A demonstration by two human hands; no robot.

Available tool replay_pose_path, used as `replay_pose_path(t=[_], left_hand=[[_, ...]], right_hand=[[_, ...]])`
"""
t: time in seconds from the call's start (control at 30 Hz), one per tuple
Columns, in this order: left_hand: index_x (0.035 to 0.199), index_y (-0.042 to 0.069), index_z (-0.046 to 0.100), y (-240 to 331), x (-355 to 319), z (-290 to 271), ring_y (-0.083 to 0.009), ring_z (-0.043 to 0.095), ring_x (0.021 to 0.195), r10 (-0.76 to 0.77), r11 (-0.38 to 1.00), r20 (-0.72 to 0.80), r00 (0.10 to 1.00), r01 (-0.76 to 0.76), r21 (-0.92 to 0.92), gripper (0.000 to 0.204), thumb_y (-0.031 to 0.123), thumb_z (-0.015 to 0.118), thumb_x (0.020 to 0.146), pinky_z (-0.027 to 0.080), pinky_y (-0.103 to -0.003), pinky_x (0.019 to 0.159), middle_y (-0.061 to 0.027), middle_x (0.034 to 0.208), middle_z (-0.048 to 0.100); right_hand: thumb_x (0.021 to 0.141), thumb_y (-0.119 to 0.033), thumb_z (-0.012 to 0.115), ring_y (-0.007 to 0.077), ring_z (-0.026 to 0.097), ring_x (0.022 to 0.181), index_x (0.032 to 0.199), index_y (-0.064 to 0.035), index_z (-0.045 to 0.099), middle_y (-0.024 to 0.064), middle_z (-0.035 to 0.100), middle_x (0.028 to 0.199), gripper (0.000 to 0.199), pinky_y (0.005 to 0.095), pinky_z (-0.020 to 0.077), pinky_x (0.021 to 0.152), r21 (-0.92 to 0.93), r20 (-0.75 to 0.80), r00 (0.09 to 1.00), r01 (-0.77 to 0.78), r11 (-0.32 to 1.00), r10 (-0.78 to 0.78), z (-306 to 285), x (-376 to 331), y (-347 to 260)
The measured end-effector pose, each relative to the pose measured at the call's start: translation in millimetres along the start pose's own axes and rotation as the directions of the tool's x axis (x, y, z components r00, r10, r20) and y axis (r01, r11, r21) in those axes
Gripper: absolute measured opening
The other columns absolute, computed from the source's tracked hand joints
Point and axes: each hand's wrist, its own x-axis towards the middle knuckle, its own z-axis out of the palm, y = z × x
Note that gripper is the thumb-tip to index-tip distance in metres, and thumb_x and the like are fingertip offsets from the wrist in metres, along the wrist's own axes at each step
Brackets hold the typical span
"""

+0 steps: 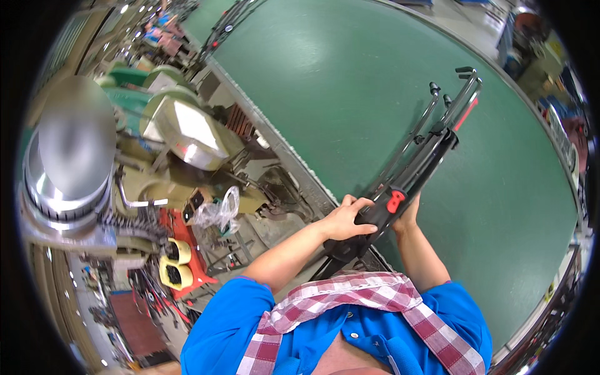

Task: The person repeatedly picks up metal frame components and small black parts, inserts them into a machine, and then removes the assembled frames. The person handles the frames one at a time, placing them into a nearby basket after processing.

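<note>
"Over the green tabletop [337, 94], in the head view, where do we have the folded black frame [422, 167]?"

"Slanting away from our body. Our left hand [347, 220], half-curled, grips it beside the red lever [395, 201]."

"And our right hand [409, 217]?"

"Against its right side, fingers mostly hidden; we cannot tell how far they close."

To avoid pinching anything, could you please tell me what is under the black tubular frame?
The green work surface shows on both sides of the black tubular frame; the right hand is partly beneath it. Its fingertips and whatever lies directly under are covered.
</note>
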Motion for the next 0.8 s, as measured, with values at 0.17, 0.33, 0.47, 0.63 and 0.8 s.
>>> replay_pose_path(t=[0.17, 0.33, 0.47, 0.63, 0.8], left_hand=[[0.144, 0.013, 0.031, 44.3, -105.6, -34.8, -0.0432, 0.040, 0.122, 0.033, 0.996, -0.251, 0.967, -0.052, -0.072, 0.098, 0.046, 0.080, 0.066, 0.036, -0.045, 0.105, -0.0252, 0.127, 0.036], [0.149, 0.017, 0.028, 30.4, -306.0, -51.5, -0.0504, 0.036, 0.123, 0.237, 0.956, -0.634, 0.736, -0.059, 0.288, 0.109, 0.048, 0.082, 0.059, 0.032, -0.053, 0.103, -0.0341, 0.141, 0.022], [0.144, 0.024, 0.042, 44.5, -439.3, -20.4, -0.0504, 0.039, 0.117, 0.451, 0.892, -0.793, 0.409, -0.232, 0.387, 0.096, 0.044, 0.080, 0.058, 0.033, -0.053, 0.098, -0.0366, 0.139, 0.026], [0.142, 0.031, 0.043, 9.4, -661.3, 36.3, -0.0506, 0.041, 0.115, 0.460, 0.888, -0.887, 0.032, -0.018, 0.459, 0.096, 0.039, 0.083, 0.055, 0.036, -0.053, 0.097, -0.0363, 0.139, 0.027], [0.140, 0.026, 0.046, -3.7, -795.5, 88.3, -0.0533, 0.042, 0.117, 0.366, 0.921, -0.884, -0.292, 0.250, 0.299, 0.097, 0.038, 0.083, 0.052, 0.040, -0.056, 0.097, -0.0338, 0.138, 0.030]], right_hand=[[0.089, -0.069, 0.036, 0.0336, 0.060, 0.103, 0.124, -0.0016, 0.052, 0.0161, 0.060, 0.116, 0.078, 0.0475, 0.0503, 0.090, -0.057, 0.266, 0.964, 0.020, 0.998, -0.005, 72.1, -81.5, 47.2], [0.085, -0.077, 0.024, 0.0415, 0.043, 0.127, 0.144, -0.0062, 0.033, 0.0264, 0.038, 0.142, 0.093, 0.0531, 0.0408, 0.103, -0.130, 0.833, 0.552, 0.134, 0.982, 0.035, 141.2, -198.6, 194.4], [0.072, -0.080, 0.050, 0.0434, 0.038, 0.130, 0.143, -0.0025, 0.029, 0.0277, 0.034, 0.142, 0.107, 0.0580, 0.0370, 0.106, -0.182, 0.983, 0.026, 0.271, 0.945, 0.182, 184.0, -309.5, 277.1], [0.074, -0.074, 0.042, 0.0384, 0.039, 0.131, 0.145, -0.0056, 0.028, 0.0218, 0.031, 0.147, 0.100, 0.0532, 0.0370, 0.107, -0.382, 0.921, 0.243, 0.404, 0.831, 0.304, 173.2, -465.1, 451.6], [0.074, -0.072, 0.044, 0.0373, 0.037, 0.132, 0.147, -0.0067, 0.026, 0.0190, 0.032, 0.147, 0.099, 0.0524, 0.0348, 0.109, -0.495, 0.869, 0.109, 0.173, 0.852, 0.483, 152.5, -579.6, 590.0]])
